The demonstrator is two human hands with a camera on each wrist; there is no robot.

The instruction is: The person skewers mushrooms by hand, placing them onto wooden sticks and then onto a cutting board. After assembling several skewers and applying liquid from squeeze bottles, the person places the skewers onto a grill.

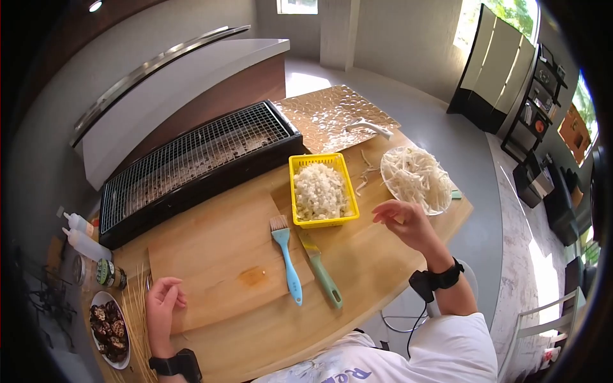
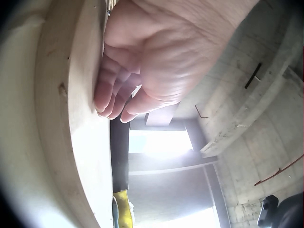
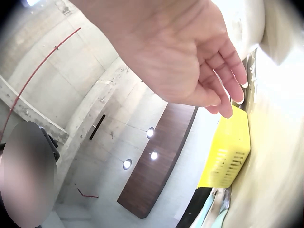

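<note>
The left hand (image 1: 163, 303) rests at the left end of a wooden cutting board (image 1: 217, 255), its fingers loosely bent, close together and holding nothing; the left wrist view shows the fingertips at the board's surface, though how firmly they touch I cannot tell. The right hand (image 1: 408, 225) hangs in the air above the wooden table (image 1: 383, 265), its fingers gently curved, slightly apart and gripping nothing, between a yellow basket (image 1: 325, 223) and a white plate (image 1: 384, 171) heaped with pale shreds (image 1: 418, 179)

The basket stands upright just past the board's far right corner, near the right hand but apart from it, and is piled with chopped white food (image 1: 319, 190). A few loose shreds lie on the table between basket and plate. In front of the basket lie a blue-handled brush (image 1: 289, 263), on the board with its bristles pointing away from the person, and beside it a knife (image 1: 324, 273) with a green handle

Behind the board stands a long black grill (image 1: 198, 167) with a wire rack, and next to its right end lies a shiny textured sheet (image 1: 306, 121). To the left are two squeeze bottles (image 1: 88, 244), a dark jar (image 1: 112, 274), thin sticks (image 1: 135, 306) and a dish (image 1: 128, 335) of dark mushrooms (image 1: 110, 329)
</note>
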